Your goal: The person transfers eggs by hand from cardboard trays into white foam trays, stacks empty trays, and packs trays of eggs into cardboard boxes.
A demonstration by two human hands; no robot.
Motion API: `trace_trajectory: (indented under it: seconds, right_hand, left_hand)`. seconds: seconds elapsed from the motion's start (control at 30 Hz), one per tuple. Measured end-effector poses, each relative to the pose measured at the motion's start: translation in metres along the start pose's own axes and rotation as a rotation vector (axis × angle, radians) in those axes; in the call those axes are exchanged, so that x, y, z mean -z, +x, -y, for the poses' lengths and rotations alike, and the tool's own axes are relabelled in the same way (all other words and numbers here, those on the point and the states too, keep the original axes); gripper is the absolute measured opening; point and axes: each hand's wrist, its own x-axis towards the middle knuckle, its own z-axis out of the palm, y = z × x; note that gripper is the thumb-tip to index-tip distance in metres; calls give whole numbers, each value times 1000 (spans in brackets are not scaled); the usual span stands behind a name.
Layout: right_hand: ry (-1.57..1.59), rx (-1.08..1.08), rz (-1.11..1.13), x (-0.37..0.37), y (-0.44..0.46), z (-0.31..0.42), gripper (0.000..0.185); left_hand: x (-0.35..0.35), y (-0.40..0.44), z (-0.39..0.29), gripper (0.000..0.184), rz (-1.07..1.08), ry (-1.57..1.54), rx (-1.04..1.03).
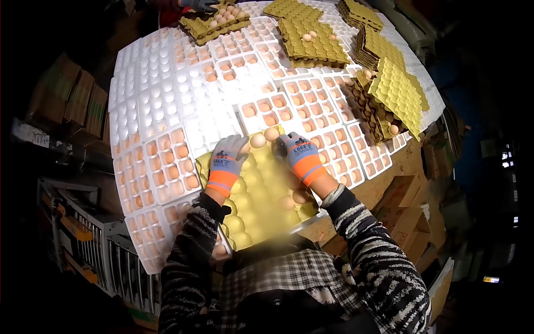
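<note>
In the head view, a yellow pulp egg tray (245,192) lies in front of my body, with two eggs (265,137) side by side at its far edge. My left hand (228,157), in a grey and orange work glove, is over the tray's far left part, its fingers curled round an egg partly hidden by the glove. My right hand (301,156), gloved alike, is at the far right corner, fingers bent in beside the right-hand egg; what they hold, if anything, is hidden. A few eggs (300,196) rest at the tray's near right side.
White plastic trays (167,161) cover the table, many of their cells filled with eggs. Stacked pulp trays (311,42) stand at the back and right. Another person's gloved hand (200,4) shows at the top. Cardboard (403,214) lies right; a metal frame (105,250) stands left.
</note>
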Motion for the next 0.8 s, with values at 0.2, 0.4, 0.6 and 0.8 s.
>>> trace_trajectory:
  seconds: [0.2, 0.4, 0.6, 0.8]
  right_hand:
    - [1477, -94, 89, 24, 10, -77, 28]
    - [89, 263, 93, 9, 57, -34, 50]
    - [876, 425, 100, 44, 35, -86, 49]
    - [-172, 424, 345, 46, -4, -29, 28]
  left_hand:
    - [12, 3, -13, 48, -258, -651, 130]
    - [-6, 40, -51, 48, 78, 28, 275]
    - [24, -16, -71, 45, -25, -493, 85]
    - [20, -73, -168, 55, 479, 150, 80]
